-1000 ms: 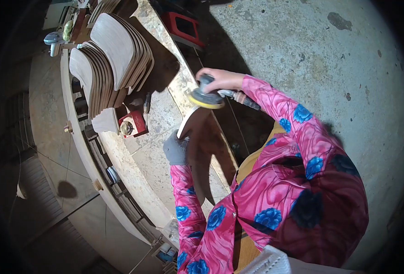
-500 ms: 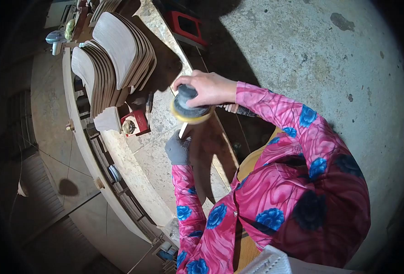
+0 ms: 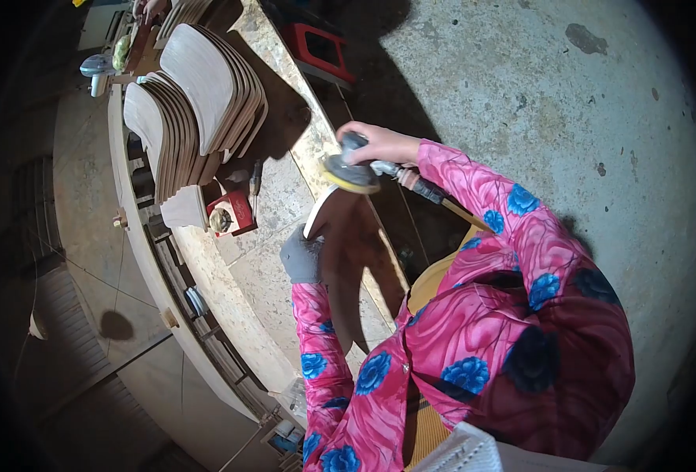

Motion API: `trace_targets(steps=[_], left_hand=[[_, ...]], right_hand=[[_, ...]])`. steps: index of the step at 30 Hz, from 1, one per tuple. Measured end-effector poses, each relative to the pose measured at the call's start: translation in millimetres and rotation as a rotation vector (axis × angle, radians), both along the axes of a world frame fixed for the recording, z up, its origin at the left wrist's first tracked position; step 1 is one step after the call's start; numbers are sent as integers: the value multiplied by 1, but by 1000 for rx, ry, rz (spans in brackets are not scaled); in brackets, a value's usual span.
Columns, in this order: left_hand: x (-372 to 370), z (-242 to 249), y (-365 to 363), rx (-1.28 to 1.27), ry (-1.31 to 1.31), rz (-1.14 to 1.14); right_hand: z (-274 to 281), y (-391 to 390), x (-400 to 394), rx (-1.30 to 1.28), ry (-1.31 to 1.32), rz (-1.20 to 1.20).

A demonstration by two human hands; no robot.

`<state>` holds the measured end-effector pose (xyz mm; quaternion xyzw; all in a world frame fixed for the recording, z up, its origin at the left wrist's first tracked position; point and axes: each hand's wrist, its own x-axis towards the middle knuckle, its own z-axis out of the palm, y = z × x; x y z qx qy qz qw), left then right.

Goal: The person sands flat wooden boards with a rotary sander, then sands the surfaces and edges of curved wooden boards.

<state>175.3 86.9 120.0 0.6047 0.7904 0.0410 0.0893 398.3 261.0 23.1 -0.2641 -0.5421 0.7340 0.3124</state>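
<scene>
My right hand (image 3: 374, 144), bare, is wrapped round the top of a round orbital sander (image 3: 346, 171) with a yellow pad edge. A hose (image 3: 420, 186) runs from the sander back under my right forearm. My left hand (image 3: 301, 256), in a grey glove, grips the edge of a curved wooden panel (image 3: 348, 248). The panel stands tilted above the bench, its face in shadow and its upper edge brightly lit. The sander's pad is at the panel's upper end; whether it touches cannot be made out. My left fingers are partly hidden behind the panel.
Stacks of curved wooden panels (image 3: 198, 86) stand at the far left of the bench (image 3: 265, 197). Beside them are a red box-like holder (image 3: 238, 211) and a slim dark-handled tool (image 3: 256, 179). A red frame (image 3: 320, 49) lies beyond the bench edge, near the concrete floor (image 3: 521, 102).
My right hand and the sander have moved right, toward the panel's far edge, uncovering more of its lit upper edge. My left hand has barely shifted.
</scene>
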Motion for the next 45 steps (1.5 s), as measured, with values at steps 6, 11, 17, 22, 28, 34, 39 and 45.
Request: trace_targets(steps=[6, 11, 17, 22, 28, 34, 39, 45], left_hand=[[6, 6, 1, -8, -6, 2], [4, 4, 1, -2, -9, 1], [-1, 0, -2, -18, -10, 5], [-8, 3, -4, -7, -107, -55], [-45, 11, -59, -52, -159, -20], [-75, -5, -123, 13, -258, 169], [-72, -5, -125, 65, -243, 169], [-55, 5, -115, 18, -96, 216]], right_hand=[[87, 6, 4, 385, -247, 78], [-23, 6, 0, -43, -54, 69], [-37, 5, 7, -128, -113, 124], [111, 4, 2, 440, -427, 61], [141, -84, -58, 1064, -378, -177], [151, -153, -102, 1273, -560, 49], [151, -127, -94, 1182, -606, -29], [137, -50, -55, 829, -642, -179]])
